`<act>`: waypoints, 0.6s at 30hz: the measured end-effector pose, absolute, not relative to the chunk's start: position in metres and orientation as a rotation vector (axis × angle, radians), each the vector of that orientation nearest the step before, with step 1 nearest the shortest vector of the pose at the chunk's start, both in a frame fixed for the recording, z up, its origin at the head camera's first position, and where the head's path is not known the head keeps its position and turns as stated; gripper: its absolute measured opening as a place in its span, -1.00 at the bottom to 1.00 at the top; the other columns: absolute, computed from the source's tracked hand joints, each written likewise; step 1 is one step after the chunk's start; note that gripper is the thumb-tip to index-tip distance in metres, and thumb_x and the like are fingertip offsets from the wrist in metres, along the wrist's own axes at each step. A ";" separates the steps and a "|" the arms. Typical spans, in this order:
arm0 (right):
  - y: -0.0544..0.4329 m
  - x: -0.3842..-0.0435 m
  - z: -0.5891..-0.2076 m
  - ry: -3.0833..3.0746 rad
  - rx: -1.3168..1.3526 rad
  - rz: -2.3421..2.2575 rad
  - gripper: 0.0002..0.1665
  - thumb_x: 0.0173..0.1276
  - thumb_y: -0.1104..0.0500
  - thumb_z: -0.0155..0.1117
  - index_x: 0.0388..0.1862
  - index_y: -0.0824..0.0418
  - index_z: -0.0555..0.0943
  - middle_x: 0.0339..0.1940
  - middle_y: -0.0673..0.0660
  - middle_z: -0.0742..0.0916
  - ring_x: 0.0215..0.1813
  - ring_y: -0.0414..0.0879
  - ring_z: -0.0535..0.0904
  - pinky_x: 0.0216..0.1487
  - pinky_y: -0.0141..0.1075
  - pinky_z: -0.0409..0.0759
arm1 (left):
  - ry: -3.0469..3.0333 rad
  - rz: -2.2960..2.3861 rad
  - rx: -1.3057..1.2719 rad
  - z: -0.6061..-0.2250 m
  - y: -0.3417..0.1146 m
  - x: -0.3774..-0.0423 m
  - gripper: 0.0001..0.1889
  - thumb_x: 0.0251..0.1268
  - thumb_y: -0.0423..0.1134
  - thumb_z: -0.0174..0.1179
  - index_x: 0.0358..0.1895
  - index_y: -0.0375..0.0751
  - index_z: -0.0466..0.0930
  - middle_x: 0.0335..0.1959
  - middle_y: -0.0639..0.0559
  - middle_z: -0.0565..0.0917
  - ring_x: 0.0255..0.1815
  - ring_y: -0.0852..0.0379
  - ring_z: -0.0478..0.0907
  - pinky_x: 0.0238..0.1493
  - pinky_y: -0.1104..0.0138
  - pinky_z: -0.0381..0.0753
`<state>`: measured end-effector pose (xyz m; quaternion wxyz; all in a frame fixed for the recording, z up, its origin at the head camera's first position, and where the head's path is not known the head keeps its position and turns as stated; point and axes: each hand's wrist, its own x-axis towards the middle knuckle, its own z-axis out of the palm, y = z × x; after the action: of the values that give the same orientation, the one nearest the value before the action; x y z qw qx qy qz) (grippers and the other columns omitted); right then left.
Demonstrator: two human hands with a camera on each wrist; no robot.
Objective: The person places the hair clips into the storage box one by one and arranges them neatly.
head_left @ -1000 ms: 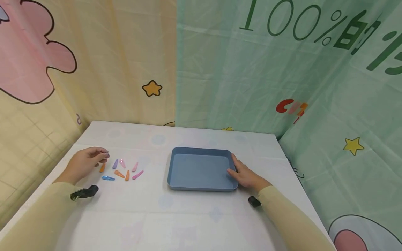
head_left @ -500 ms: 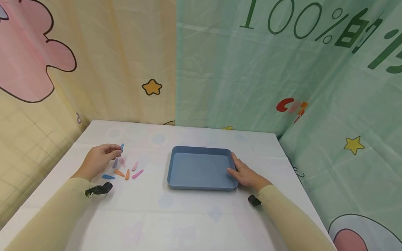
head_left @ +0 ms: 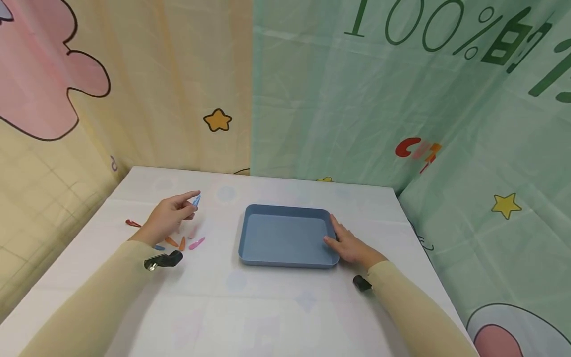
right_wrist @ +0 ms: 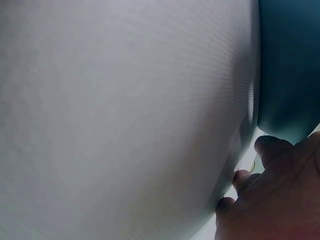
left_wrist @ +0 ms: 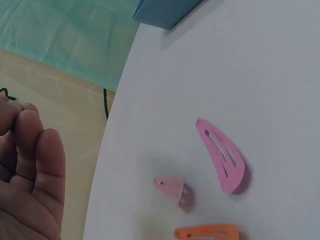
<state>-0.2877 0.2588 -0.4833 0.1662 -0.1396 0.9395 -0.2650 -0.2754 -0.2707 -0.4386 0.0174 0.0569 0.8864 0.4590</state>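
My left hand (head_left: pixel 169 215) pinches a small blue hair clip (head_left: pixel 196 200) between thumb and fingers, raised over the table. Below it lie a bright pink hair clip (head_left: pixel 197 243), a pale pink one (left_wrist: pixel 171 189) and orange ones (head_left: pixel 182 243). Part of another blue clip (head_left: pixel 159 247) shows beside the left wrist, and a red clip (head_left: pixel 133 223) lies left of the hand. The hand and forearm hide other clips. My right hand (head_left: pixel 352 248) holds the right side of a blue-grey tray (head_left: pixel 285 240), thumb over the rim and fingers along the outside.
The white-covered table (head_left: pixel 276 307) has its far edge against a printed curtain (head_left: pixel 321 109), which continues along both sides. A black wrist device (head_left: pixel 164 260) sits at the left cuff, and another (head_left: pixel 361 283) at the right.
My left hand has risen from the clips' left side and moved right and away with the blue hair clip. The red clip has come into sight. My right hand stays on the tray.
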 end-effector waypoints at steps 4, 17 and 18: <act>0.260 -0.289 -0.484 2.680 -0.392 -0.748 0.02 0.72 -0.23 -0.09 0.77 0.12 -0.38 0.78 0.31 -0.09 0.76 0.36 -0.24 0.68 0.31 -0.24 | 2.706 1.427 0.198 -0.436 -0.256 -0.278 -0.50 0.62 -0.14 0.12 0.54 -0.04 0.45 0.11 -0.31 0.70 0.00 -0.02 0.73 -0.01 0.31 0.63; 0.260 -0.289 -0.481 2.663 -0.397 -0.751 0.01 0.73 -0.20 -0.08 0.77 0.14 -0.38 0.78 0.29 -0.08 0.76 0.35 -0.25 0.69 0.29 -0.24 | 2.654 1.444 0.230 -0.438 -0.230 -0.285 -0.53 0.68 -0.01 0.07 0.48 -0.09 0.53 0.36 -0.10 0.67 0.23 -0.21 0.62 0.24 0.09 0.55; 0.260 -0.289 -0.481 2.660 -0.400 -0.752 0.00 0.73 -0.20 -0.09 0.77 0.15 -0.38 0.78 0.29 -0.09 0.76 0.35 -0.25 0.69 0.29 -0.24 | 2.636 1.462 0.233 -0.438 -0.227 -0.286 -0.53 0.67 -0.03 0.09 0.49 -0.10 0.52 0.37 -0.09 0.66 0.26 -0.22 0.62 0.26 0.09 0.54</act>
<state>-0.2888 0.2599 -0.4811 0.1734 -0.1411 0.9380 -0.2651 -0.2857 -0.2274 -0.4379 0.0590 0.0769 0.8704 0.4828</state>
